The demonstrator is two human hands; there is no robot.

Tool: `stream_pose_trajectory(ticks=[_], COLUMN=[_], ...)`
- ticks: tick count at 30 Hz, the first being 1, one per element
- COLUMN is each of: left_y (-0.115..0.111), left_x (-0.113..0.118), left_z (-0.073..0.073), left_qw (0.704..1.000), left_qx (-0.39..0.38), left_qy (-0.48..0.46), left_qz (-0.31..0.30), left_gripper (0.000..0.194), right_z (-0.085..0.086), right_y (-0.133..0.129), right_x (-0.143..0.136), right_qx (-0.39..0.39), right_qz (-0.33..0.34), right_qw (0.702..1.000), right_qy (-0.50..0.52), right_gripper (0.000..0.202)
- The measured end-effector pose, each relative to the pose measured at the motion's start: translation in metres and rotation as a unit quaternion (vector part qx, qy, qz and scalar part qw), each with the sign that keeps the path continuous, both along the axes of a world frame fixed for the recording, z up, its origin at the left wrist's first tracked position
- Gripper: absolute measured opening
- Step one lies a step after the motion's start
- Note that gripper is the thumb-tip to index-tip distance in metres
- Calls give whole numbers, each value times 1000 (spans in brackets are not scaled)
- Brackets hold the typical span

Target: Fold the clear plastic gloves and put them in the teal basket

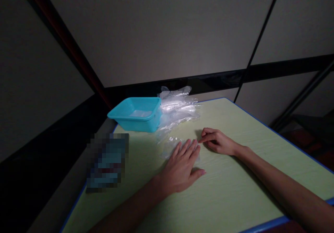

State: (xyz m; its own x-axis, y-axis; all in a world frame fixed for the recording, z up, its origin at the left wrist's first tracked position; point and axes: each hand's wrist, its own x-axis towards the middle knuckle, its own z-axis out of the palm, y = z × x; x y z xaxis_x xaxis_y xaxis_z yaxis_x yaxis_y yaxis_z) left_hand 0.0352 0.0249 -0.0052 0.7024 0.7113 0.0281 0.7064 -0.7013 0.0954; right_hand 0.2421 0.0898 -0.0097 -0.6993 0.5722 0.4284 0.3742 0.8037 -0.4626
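My left hand (182, 170) lies flat, palm down, with its fingers stretched over a thin clear plastic piece (169, 147) on the table. Most of that piece is hidden beneath the fingers; it looks like a disposable plastic glove. To its right, my right hand (217, 141) is closed, the fingers curled and the index fingertip at the plastic's right edge. Whether anything is between those fingers I cannot make out. Beyond both hands spreads a crumpled heap of clear disposable plastic gloves (177, 104), with finger-like ends at its far side.
A turquoise plastic basket (135, 123) stands at the far left, against the glove heap, with something whitish inside. A pixelated flat item (108, 163) lies by the left edge. The pale green table (240, 191) has a blue rim, and panelled walls (169, 34) rise behind it.
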Motion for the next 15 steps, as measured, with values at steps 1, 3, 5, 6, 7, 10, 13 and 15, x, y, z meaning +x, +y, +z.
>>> stream_pose_trajectory(ticks=[1,3,5,6,7,10,13,15], left_y=[0,0,0,0,0,1,1,1], left_x=[0,-1,-1,-1,-1,-1,-1,-1], left_z=[0,0,-1,0,0,1,1,0], left_qw=[1000,1000,1000,1000,1000,1000,1000,1000], left_qx=[1,5,7,6,4,-4,-7,-6], left_qy=[-2,-8,-11,-12,-12,-9,-10,-11], left_qz=[-1,-3,-6,-7,-8,-8,-8,-7], left_gripper=[63,63,63,63,63,62,62,62], right_z=[0,0,1,1,1,2,3,4], right_y=[0,-1,-1,-2,-2,-2,-3,-3], right_x=[0,0,0,0,-1,-2,-3,-3], right_qx=[1,0,0,0,1,4,12,17], right_qz=[1,5,6,7,6,2,-4,-9], right_qw=[1000,1000,1000,1000,1000,1000,999,998], right_qy=[-1,-4,-8,-12,-16,-31,-48,-59], right_gripper=[30,31,31,31,31,33,34,35])
